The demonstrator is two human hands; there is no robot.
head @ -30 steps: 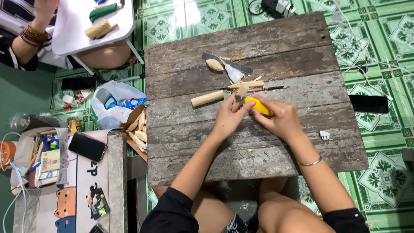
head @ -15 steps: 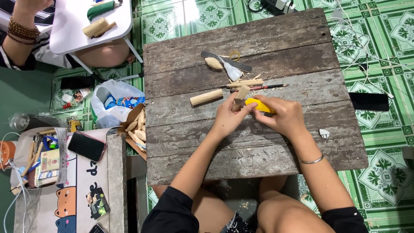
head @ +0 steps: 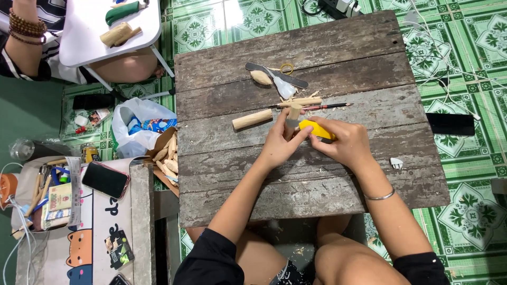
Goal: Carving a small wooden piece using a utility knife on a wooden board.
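A home woodcarving corner: green patterned floor tiles (head: 465, 47), a weathered plank table (head: 317, 179), a box of wood pieces (head: 166, 158).

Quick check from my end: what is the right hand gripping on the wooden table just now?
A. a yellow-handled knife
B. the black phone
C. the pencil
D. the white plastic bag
A: the right hand closes round the yellow-handled knife, its tip at the small wood piece that the left hand pinches; the pencil lies untouched on the table.
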